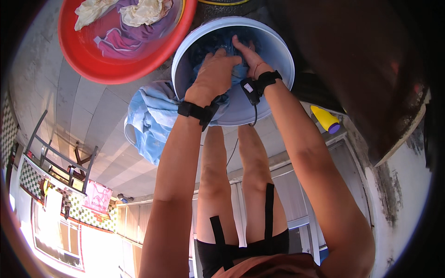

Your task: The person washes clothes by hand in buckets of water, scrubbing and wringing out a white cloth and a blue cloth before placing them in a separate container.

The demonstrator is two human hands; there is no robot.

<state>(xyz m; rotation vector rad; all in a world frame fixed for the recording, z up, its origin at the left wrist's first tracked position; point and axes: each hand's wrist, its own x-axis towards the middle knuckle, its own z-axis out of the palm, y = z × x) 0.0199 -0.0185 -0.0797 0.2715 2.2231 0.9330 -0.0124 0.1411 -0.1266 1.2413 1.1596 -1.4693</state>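
My left hand [217, 73] reaches over the near rim into a pale plastic bucket [274, 92]. Its back faces up and its thumb points to the right; the fingertips are hidden, so its hold is unclear. Beside it, inside the bucket, my right hand [251, 55] has the thumb raised apart from the fingers, which are partly hidden. Wet blue cloth [240, 72] lies between and beneath the hands, in dark water with bubbles [226, 42]. More light blue cloth [149, 107] hangs outside the bucket, to the left of my left wrist.
A red plastic basin [114, 71] with cream cloth [146, 13] and pink cloth [118, 43] in liquid stands beside the bucket. A yellow bottle with a purple cap [325, 119] lies to the right. A large dark object [358, 69] fills the upper right. A metal rack [61, 151] stands farther left.
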